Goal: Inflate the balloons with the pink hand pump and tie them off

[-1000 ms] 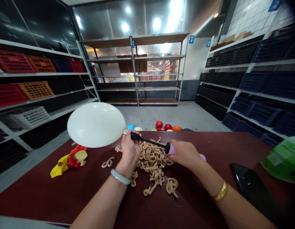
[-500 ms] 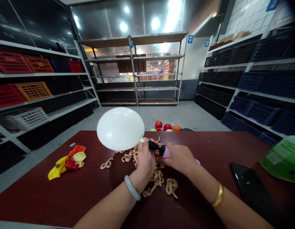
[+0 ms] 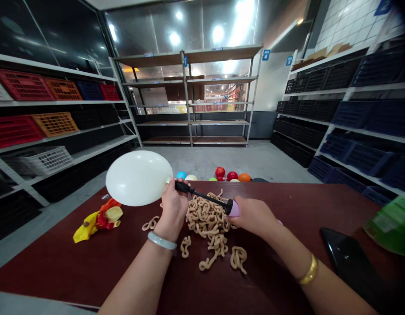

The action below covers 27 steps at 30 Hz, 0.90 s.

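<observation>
My left hand is closed round the neck of an inflated white balloon and the black nozzle of a hand pump. The balloon sticks out to the left above the dark red table. My right hand grips the pump's pink barrel. The black rod is drawn out between the two hands. Under them lies a heap of tan cord loops.
Flat yellow, red and orange balloons lie at the table's left. A black phone and a green bag are on the right. Several inflated coloured balloons rest on the floor beyond the table. Shelving with crates lines both sides.
The pump rod was pushed in half a second ago and is drawn out again now. My left hand and the balloon have moved back to the left.
</observation>
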{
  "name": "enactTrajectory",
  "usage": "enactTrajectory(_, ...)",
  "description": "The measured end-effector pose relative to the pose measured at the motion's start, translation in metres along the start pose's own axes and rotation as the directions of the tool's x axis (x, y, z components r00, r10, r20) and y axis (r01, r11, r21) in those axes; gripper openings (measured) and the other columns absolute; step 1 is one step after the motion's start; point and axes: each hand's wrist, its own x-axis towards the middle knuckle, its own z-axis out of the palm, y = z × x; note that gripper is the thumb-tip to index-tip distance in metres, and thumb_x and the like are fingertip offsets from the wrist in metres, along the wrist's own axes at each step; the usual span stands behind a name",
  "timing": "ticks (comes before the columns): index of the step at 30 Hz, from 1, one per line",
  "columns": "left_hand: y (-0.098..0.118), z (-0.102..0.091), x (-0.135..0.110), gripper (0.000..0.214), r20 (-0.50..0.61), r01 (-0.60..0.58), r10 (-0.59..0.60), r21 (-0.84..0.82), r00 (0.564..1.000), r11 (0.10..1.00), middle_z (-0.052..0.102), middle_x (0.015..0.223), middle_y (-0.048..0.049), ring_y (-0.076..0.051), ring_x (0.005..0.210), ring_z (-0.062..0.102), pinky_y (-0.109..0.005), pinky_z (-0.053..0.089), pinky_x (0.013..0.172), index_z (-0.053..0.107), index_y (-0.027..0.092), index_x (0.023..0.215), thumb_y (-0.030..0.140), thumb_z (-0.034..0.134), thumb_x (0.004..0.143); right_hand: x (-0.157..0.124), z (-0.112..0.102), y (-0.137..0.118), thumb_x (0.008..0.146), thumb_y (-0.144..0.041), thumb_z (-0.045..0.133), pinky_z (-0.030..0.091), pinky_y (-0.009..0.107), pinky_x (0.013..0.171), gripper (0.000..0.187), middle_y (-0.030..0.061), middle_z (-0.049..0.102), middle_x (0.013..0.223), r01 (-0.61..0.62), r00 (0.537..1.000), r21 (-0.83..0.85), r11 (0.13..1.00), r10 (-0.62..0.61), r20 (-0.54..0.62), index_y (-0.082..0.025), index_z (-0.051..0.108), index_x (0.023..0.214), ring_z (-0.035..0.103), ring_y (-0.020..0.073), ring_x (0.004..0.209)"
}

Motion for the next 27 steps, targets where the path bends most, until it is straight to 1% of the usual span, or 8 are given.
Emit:
enactTrajectory(6, -0.036, 0.002, -0.027, 0.017, 0.073, -0.010, 0.009, 0.005, 0.997, 1.000, 0.058, 0.073, 0.0009, -0.012, 0.065, 0.058, -0.028, 0.050, 0.068, 0.053, 0.018, 0.082, 0.024, 0.068, 0.083, -0.004, -0.003, -0.004, 0.079, -0.062, 0.061, 0.038, 0.031, 0.061, 0.042, 0.0070, 0.072, 0.083, 0.019, 0.999, -0.042, 0.999, -0.020, -0.027, -0.023, 0.059, 0.094, 0.069, 0.0273, 0.077)
enactTrajectory(10, -0.061, 0.003, -0.055, 0.020, 0.094, 0.064, -0.066, 0.028, 0.993, 0.998, 0.061, 0.075, 0.0002, -0.012, 0.067, 0.060, -0.028, 0.051, 0.072, 0.053, 0.018, 0.083, 0.025, 0.071, 0.081, -0.005, -0.002, -0.010, 0.079, -0.065, 0.061, 0.040, 0.032, 0.064, 0.047, 0.0074, 0.073, 0.087, 0.021, 1.000, -0.001, 1.000, -0.022, -0.015, -0.022, 0.058, 0.098, 0.070, 0.0278, 0.081)
enactTrajectory(14, -0.073, 0.007, -0.075, 0.022, 0.123, 0.125, -0.133, 0.065, 0.984, 0.990, 0.061, 0.074, -0.0008, -0.014, 0.068, 0.060, -0.030, 0.052, 0.073, 0.053, 0.018, 0.081, 0.026, 0.073, 0.079, -0.005, 0.001, -0.013, 0.079, -0.067, 0.062, 0.042, 0.032, 0.064, 0.051, 0.0075, 0.073, 0.088, 0.017, 1.000, 0.046, 0.999, -0.017, -0.004, -0.021, 0.057, 0.102, 0.070, 0.0286, 0.083)
enactTrajectory(16, -0.074, 0.009, -0.077, 0.023, 0.128, 0.131, -0.139, 0.068, 0.982, 0.989, 0.061, 0.074, -0.0008, -0.014, 0.068, 0.061, -0.031, 0.052, 0.074, 0.053, 0.018, 0.081, 0.027, 0.073, 0.078, -0.005, 0.002, -0.012, 0.079, -0.066, 0.063, 0.043, 0.032, 0.065, 0.053, 0.0084, 0.073, 0.093, 0.030, 0.999, 0.058, 0.998, -0.029, -0.015, -0.021, 0.058, 0.107, 0.070, 0.0293, 0.086)
enactTrajectory(18, -0.073, 0.009, -0.075, 0.022, 0.119, 0.138, -0.144, 0.060, 0.982, 0.989, 0.061, 0.073, -0.0005, -0.014, 0.067, 0.061, -0.032, 0.052, 0.075, 0.054, 0.018, 0.081, 0.027, 0.074, 0.078, -0.005, 0.004, -0.012, 0.082, -0.062, 0.063, 0.044, 0.033, 0.068, 0.058, 0.0098, 0.071, 0.106, 0.077, 0.996, 0.071, 0.994, -0.074, -0.050, -0.021, 0.055, 0.122, 0.069, 0.0294, 0.091)
enactTrajectory(21, -0.070, 0.007, -0.066, 0.020, 0.081, 0.120, -0.123, 0.045, 0.989, 0.992, 0.063, 0.074, -0.0012, -0.013, 0.067, 0.061, -0.031, 0.051, 0.076, 0.055, 0.017, 0.081, 0.026, 0.073, 0.079, -0.005, 0.006, -0.010, 0.088, -0.053, 0.060, 0.046, 0.034, 0.072, 0.065, 0.0090, 0.064, 0.122, 0.173, 0.982, 0.081, 0.982, -0.166, -0.086, -0.028, 0.040, 0.144, 0.068, 0.0275, 0.096)
enactTrajectory(24, -0.068, 0.003, -0.057, 0.018, 0.062, 0.093, -0.097, 0.052, 0.993, 0.994, 0.064, 0.074, -0.0023, -0.015, 0.070, 0.062, -0.032, 0.050, 0.077, 0.056, 0.016, 0.080, 0.027, 0.071, 0.079, -0.005, 0.006, -0.010, 0.091, -0.047, 0.058, 0.046, 0.034, 0.072, 0.060, 0.0061, 0.063, 0.123, 0.238, 0.969, 0.079, 0.968, -0.231, -0.091, -0.035, 0.038, 0.147, 0.068, 0.0262, 0.094)
enactTrajectory(27, -0.067, 0.000, -0.054, 0.016, 0.071, 0.090, -0.095, 0.068, 0.993, 0.994, 0.066, 0.076, -0.0034, -0.016, 0.072, 0.063, -0.033, 0.050, 0.079, 0.058, 0.016, 0.079, 0.027, 0.070, 0.078, -0.005, 0.005, -0.012, 0.093, -0.043, 0.056, 0.046, 0.034, 0.073, 0.056, 0.0055, 0.062, 0.122, 0.251, 0.966, 0.080, 0.965, -0.244, -0.089, -0.037, 0.040, 0.146, 0.068, 0.0257, 0.094)
